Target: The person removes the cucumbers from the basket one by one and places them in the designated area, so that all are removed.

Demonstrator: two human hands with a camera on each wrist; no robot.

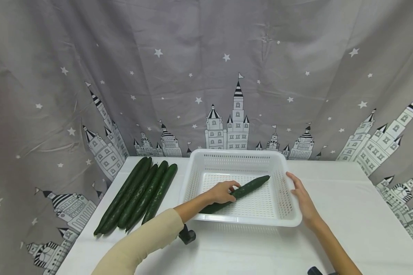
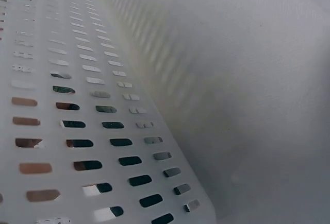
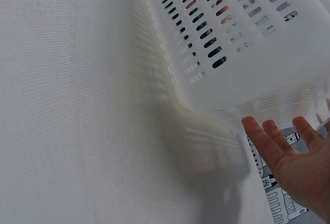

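A long dark green cucumber [image 1: 251, 187] lies slanted inside a white plastic basket [image 1: 241, 220]. Reaching over the basket's near left side, my left hand [image 1: 221, 192] grips the cucumber around its middle, thumb and fingers on either side. At the basket's right end, my right hand [image 1: 303, 198] rests against the outside of the wall with extended fingers. The right wrist view shows these spread fingertips [image 3: 249, 123] at the basket's end wall. From the left wrist, the slotted basket wall [image 2: 154, 157] hides most of the hand and cucumber.
Several more cucumbers [image 1: 137, 194] lie side by side on the white tabletop [image 1: 347, 214], left of the basket. A grey curtain [image 1: 199, 76] printed with castles and stars hangs behind the table. A black wrist device [image 1: 187, 234] sits under the left forearm.
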